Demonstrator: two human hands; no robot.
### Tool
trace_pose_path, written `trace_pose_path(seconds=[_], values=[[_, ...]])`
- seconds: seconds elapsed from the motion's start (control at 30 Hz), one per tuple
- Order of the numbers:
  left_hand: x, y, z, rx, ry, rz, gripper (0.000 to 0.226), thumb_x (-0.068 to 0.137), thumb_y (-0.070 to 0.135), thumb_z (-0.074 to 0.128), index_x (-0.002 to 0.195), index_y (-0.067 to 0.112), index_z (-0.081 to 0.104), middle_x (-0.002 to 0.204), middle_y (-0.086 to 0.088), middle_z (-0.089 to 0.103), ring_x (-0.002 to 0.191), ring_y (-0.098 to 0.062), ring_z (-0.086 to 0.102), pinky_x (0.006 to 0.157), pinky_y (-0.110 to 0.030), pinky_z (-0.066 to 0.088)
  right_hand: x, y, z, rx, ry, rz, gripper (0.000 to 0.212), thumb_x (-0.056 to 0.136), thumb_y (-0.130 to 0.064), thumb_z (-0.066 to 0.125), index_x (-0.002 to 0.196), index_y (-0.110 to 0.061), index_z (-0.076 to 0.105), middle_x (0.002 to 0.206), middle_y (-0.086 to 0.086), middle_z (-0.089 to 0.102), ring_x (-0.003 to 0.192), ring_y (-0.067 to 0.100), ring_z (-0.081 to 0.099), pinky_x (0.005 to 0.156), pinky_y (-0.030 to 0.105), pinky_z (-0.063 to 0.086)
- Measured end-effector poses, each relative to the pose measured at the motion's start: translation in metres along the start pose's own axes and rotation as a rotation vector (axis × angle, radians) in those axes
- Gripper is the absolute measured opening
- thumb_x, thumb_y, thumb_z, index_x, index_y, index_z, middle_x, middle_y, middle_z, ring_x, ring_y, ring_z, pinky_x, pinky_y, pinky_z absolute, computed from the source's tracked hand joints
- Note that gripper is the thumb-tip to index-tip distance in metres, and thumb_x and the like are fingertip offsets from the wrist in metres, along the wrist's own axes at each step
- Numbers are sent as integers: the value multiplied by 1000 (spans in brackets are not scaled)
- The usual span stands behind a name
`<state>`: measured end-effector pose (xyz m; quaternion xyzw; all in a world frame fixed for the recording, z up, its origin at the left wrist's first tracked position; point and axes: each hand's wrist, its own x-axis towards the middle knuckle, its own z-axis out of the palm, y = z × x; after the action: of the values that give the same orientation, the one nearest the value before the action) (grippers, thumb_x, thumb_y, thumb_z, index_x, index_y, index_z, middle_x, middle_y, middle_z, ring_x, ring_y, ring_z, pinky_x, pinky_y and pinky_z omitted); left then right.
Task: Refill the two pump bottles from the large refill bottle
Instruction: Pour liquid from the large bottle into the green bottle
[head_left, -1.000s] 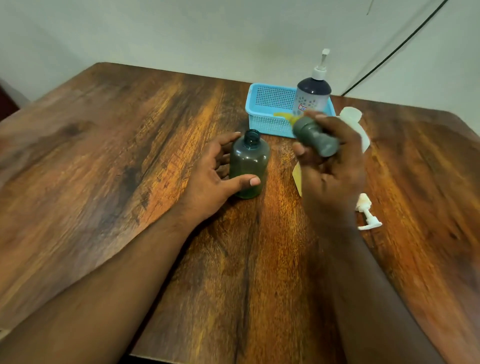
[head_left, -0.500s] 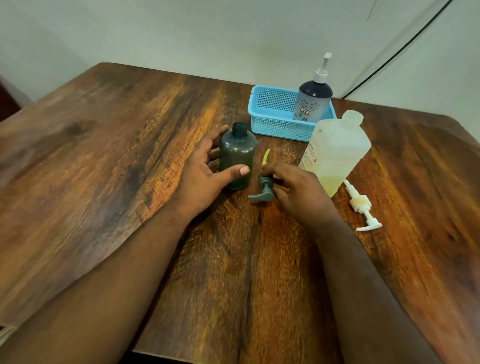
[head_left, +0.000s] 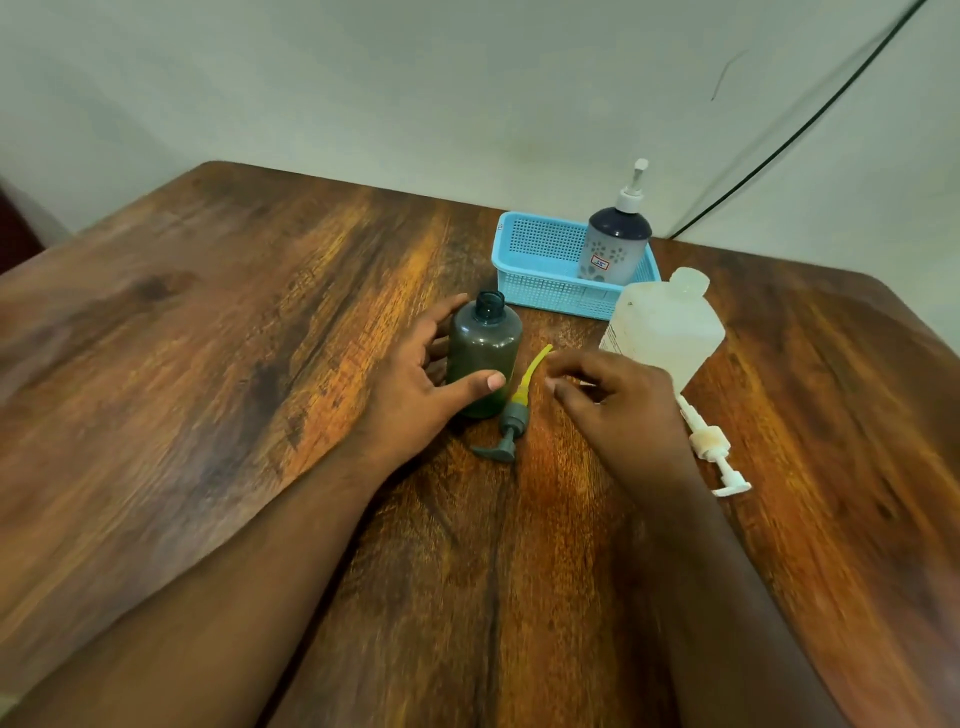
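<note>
A dark green pump bottle (head_left: 485, 353) stands upright and uncapped at the table's middle, with my left hand (head_left: 415, 389) wrapped around it. Its grey pump head (head_left: 506, 431) with a yellow tube lies flat just right of it. My right hand (head_left: 618, 405) hovers beside the pump, fingers apart and holding nothing. The large translucent refill bottle (head_left: 670, 327) stands open behind my right hand. A second pump bottle (head_left: 615, 244), dark-topped with a white pump, stands in the blue basket (head_left: 540, 280).
A white pump head (head_left: 711, 447) lies on the wooden table (head_left: 208, 389) right of my right hand. A black cable (head_left: 810, 119) runs down the wall at the back right. The table's far edge meets the wall.
My right hand brought the grey pump down from the air, laid it on the table beside the green bottle and let go. My left hand kept its hold on the bottle.
</note>
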<state>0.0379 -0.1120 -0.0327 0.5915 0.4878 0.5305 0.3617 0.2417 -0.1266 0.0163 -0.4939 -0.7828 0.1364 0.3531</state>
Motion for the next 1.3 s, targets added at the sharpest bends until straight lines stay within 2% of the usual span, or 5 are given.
trace_pose_path(seconds=[0.37, 0.57, 0.83, 1.0, 1.3], values=[[2, 3, 2, -47, -36, -14, 83, 74, 24, 83, 145, 33, 41, 140, 13, 50, 125, -3, 51, 100, -22, 48, -7, 16, -18, 150, 801, 144, 25, 87, -33, 65, 103, -14, 64, 98, 1, 60, 84, 1, 55, 67, 21, 50], [0, 4, 3, -39, -24, -9, 84, 74, 24, 83, 145, 31, 40, 141, 11, 50, 125, -1, 50, 97, -15, 47, -1, 33, -4, 123, 654, 437, 77, 71, -74, 60, 132, -32, 40, 129, -7, 47, 115, 14, 50, 87, 40, 55], [-1, 5, 3, -18, -25, -6, 84, 73, 24, 83, 145, 31, 40, 142, 7, 49, 125, -5, 50, 97, -18, 47, -3, 37, 16, 524, 567, 405, 65, 80, -57, 63, 136, -37, 36, 118, -28, 54, 113, -1, 56, 95, 38, 54], [0, 7, 4, 3, -22, -13, 82, 75, 25, 83, 144, 35, 40, 143, 7, 48, 125, -4, 49, 93, -13, 45, 4, 44, 28, 499, 485, 512, 106, 52, -74, 75, 141, -43, 26, 138, -11, 43, 127, 13, 45, 104, 45, 46], [-2, 7, 3, -18, -27, -25, 82, 76, 24, 82, 145, 37, 39, 144, 8, 47, 126, -7, 49, 90, -11, 46, 0, 45, 16, 907, 495, 406, 59, 77, -22, 77, 130, -17, 51, 119, 4, 67, 108, 24, 66, 80, 42, 58]])
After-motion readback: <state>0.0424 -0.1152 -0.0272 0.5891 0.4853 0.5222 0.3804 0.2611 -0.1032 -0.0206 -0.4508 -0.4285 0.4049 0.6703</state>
